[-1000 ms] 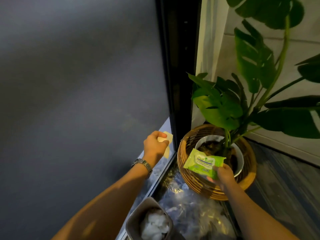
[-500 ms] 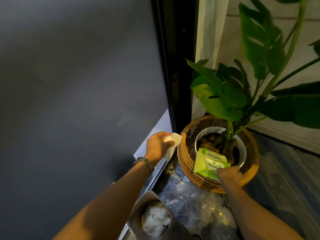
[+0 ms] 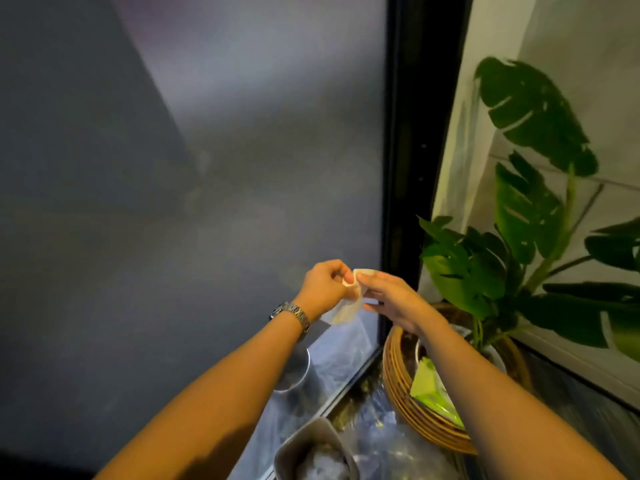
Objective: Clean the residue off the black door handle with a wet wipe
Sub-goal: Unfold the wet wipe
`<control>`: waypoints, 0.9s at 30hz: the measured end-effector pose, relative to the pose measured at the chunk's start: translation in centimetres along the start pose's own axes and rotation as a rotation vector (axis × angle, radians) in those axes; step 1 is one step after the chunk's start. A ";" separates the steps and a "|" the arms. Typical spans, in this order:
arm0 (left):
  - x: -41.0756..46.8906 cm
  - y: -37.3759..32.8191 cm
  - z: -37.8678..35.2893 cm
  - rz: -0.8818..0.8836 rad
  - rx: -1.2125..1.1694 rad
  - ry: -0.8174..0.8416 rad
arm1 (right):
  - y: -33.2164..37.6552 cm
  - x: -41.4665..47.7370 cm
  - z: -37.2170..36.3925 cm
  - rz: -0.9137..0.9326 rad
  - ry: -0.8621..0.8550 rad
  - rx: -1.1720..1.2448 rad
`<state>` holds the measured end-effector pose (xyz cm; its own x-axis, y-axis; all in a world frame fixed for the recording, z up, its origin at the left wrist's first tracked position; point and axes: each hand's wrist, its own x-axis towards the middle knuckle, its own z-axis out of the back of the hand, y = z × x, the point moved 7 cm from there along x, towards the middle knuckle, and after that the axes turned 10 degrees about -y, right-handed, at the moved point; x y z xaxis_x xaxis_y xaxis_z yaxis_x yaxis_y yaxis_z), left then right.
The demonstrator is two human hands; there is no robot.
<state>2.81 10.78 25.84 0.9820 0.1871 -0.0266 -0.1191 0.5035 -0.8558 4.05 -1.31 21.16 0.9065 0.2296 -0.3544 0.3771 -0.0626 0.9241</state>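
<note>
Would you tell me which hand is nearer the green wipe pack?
Right. The right hand is just up-left of the pack; the left hand is farther left. Both pinch the wipe.

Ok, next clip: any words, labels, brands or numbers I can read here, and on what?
None can be read.
Green wipe pack in the basket: print blurred, partly hidden behind the right arm.
Wristwatch: only the band shows, no dial.
Wipe pinched by the left hand and right hand: no print visible.
</note>
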 end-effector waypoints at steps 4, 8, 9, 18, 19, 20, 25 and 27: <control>-2.4 -3.8 6.8 -0.066 -0.061 -0.114 | 5.2 -2.2 -4.2 0.105 0.122 0.039; -5.3 -6.1 12.9 -0.032 -0.235 -0.226 | 8.4 -5.1 -8.9 0.163 0.267 0.062; -5.8 -6.5 13.9 -0.014 -0.251 -0.239 | 8.9 -5.6 -9.8 0.161 0.309 0.081; -12.1 -7.3 23.4 -0.029 -0.138 -0.494 | 12.0 -11.0 -19.2 0.086 0.604 0.218; -12.5 -7.4 24.4 -0.035 -0.112 -0.542 | 12.3 -11.3 -19.9 0.071 0.625 0.233; -13.0 -7.6 25.3 -0.044 -0.092 -0.573 | 12.6 -11.5 -20.5 0.053 0.646 0.234; -14.9 -8.8 28.3 -0.109 -0.011 -0.647 | 13.8 -12.1 -23.6 0.066 0.731 0.029; -15.7 -9.0 29.1 -0.128 0.077 -0.678 | 14.2 -12.3 -24.6 0.104 0.761 -0.086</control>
<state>-15.77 27.90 49.02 0.6838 0.5955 0.4217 -0.0434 0.6101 -0.7912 -6.44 18.86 42.17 0.5443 0.8332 -0.0979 0.2527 -0.0516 0.9662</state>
